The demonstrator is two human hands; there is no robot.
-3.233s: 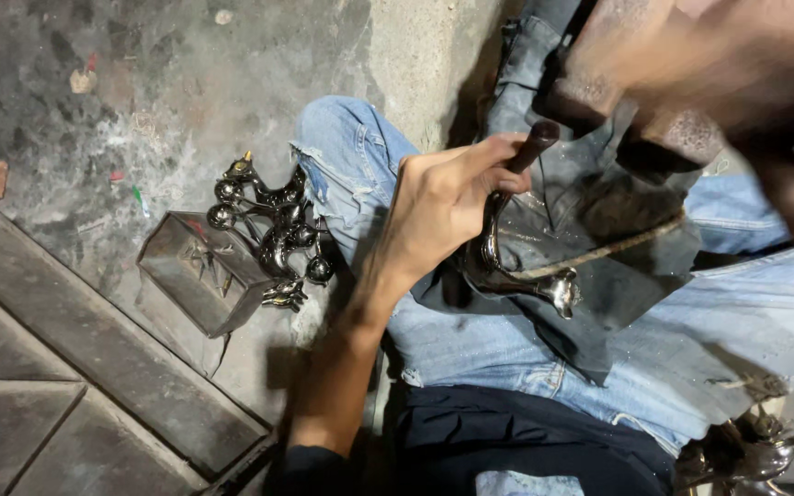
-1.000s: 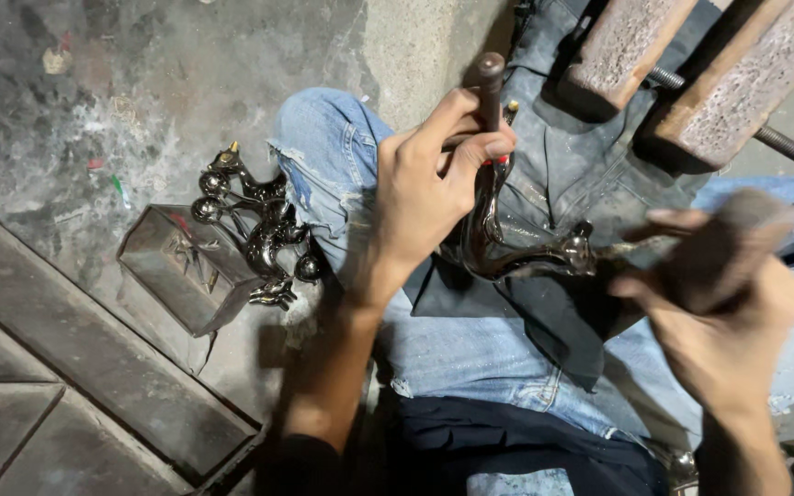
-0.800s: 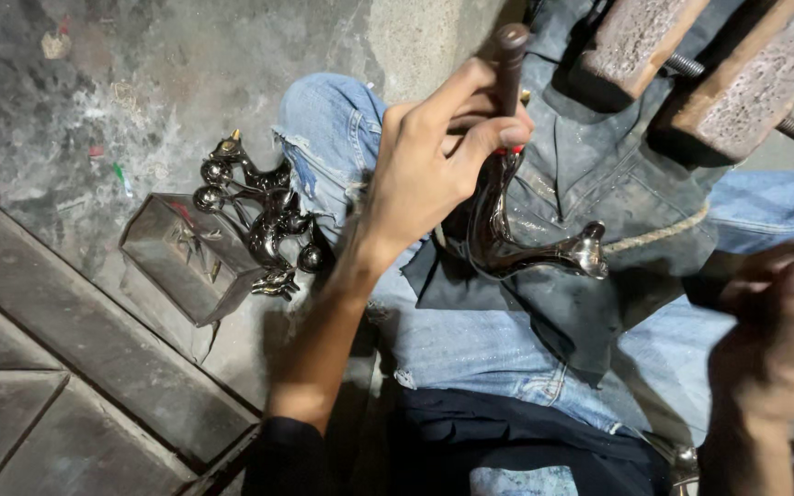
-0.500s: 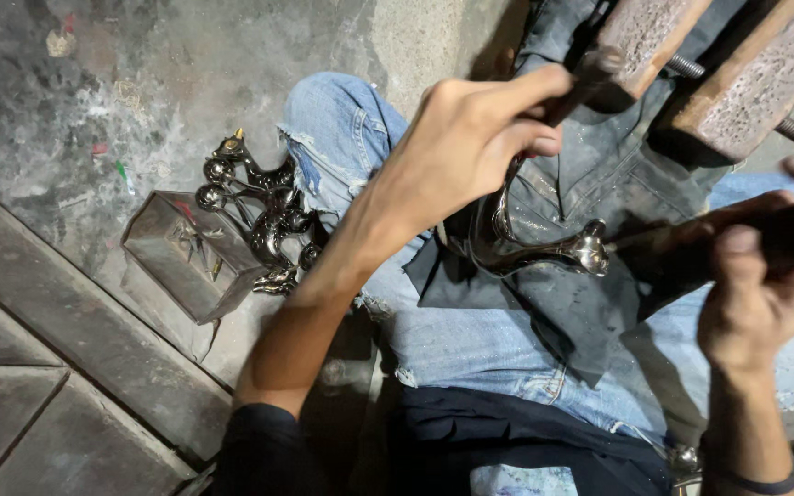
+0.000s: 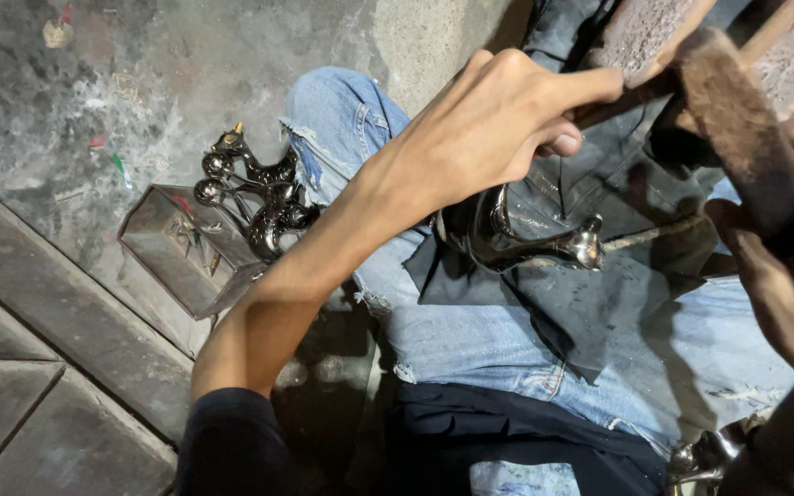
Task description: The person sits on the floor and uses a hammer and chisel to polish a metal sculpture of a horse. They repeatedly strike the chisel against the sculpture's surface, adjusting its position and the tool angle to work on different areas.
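Concrete floor (image 5: 140, 101), grey, dusty and flecked with scraps, fills the upper left of the frame, and dark stone slabs (image 5: 39, 321) cross the lower left on a slant. A person sits on this floor in pale blue jeans (image 5: 470, 340), with a dark cloth (image 5: 553, 303) spread over the lap at the middle of the picture. Left of the knee lies a small open metal tray (image 5: 172, 253), and a heap of shiny curved metal castings (image 5: 259, 197) rests on its upper edge, close against the denim. Rough reddish blocks (image 5: 640, 32) show at the top right.

From the lower left, the left hand (image 5: 498, 129) reaches up across the frame on a bare forearm with a dark sleeve at the elbow. Its grip is closed, fingers curled and thumb stretched out to the right, around a dark rod-like tool (image 5: 618, 96) near the top centre. Just beneath that hand a polished, curved metal fitting (image 5: 530, 248) lies on the dark cloth, its bright rounded end pointing right toward a thin rod (image 5: 654, 234).

At the right edge the right hand (image 5: 783, 294) is blurred; its grip wraps the lower end of a brown, rough-faced wooden mallet (image 5: 737, 129), whose head stands at the upper right above the lap.
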